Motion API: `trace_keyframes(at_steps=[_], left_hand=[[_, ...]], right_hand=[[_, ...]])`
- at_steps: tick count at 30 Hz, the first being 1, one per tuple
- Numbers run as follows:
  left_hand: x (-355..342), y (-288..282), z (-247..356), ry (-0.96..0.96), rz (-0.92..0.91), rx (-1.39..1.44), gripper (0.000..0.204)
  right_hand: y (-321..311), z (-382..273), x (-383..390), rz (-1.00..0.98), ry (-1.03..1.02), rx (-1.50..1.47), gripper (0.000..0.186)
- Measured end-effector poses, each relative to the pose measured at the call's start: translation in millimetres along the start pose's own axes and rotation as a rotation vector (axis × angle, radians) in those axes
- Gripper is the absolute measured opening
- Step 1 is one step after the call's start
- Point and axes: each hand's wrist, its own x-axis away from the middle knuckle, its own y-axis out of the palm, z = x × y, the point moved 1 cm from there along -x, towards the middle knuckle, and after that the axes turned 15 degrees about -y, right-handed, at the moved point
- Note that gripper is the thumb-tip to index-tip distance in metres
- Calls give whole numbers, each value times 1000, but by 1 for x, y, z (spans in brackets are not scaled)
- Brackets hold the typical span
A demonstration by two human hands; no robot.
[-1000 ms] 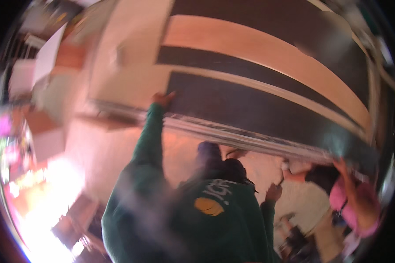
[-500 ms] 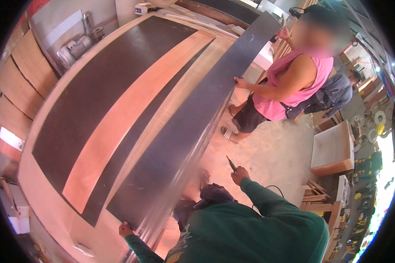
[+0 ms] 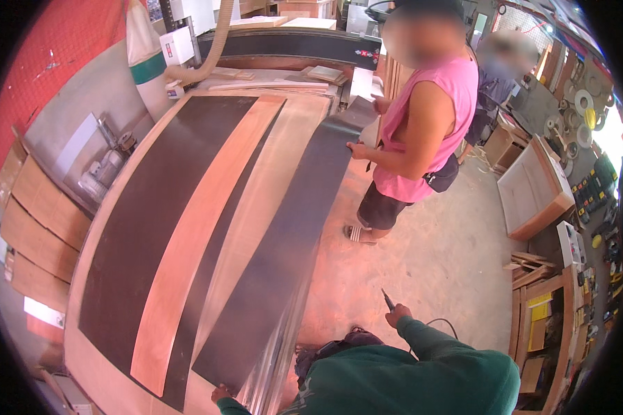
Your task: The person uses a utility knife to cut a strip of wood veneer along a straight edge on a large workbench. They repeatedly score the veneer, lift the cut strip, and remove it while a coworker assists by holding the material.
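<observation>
A long, dark flexible strip of sheet [image 3: 284, 228] runs diagonally along the right edge of a large worktable. My left hand [image 3: 221, 393] is closed on its near corner, fingers at the edge and thumb on top. My right hand [image 3: 398, 315] is held out over the floor to the right, wrapped round a slim dark knife-like tool [image 3: 387, 299] whose point is directed away from me. The strip's far end is held in both hands by a co-worker [image 3: 432, 131] in a pink sleeveless top, and it bends upward there.
On the worktable [image 3: 83, 356] lie a wide dark sheet [image 3: 145, 228], a reddish wooden strip [image 3: 187, 256] and a pale strip [image 3: 256, 187]. Metal rails [image 3: 273, 360] line its right side. Wooden cabinets [image 3: 536, 187] stand at right; another person [image 3: 495, 90] is behind the co-worker.
The co-worker's end of the dark strip has come down toward the table, and the co-worker stands more upright. My view has shifted. Both my hands keep their grips.
</observation>
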Motion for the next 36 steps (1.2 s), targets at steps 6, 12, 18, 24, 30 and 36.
trace_keyframes(at_steps=[6,12,18,24,30,36], left_hand=[[10,-23,2,7,-80,-54,27],[19,-62,6,-174,-86,-57,31],[25,-96,-5,-316,-90,-4,35],[2,-96,-6,-253,-50,-5,33],[-20,-60,-13,97,-188,44,31],[-35,-28,56,328,-447,1135,28]], right_hand=[[-5,81,28,65,136,-53,42],[-21,160,54,28,286,-71,45],[-28,217,68,87,354,-60,45],[-20,214,86,152,415,-169,41],[18,172,106,129,361,-82,41],[39,142,125,175,372,4,44]])
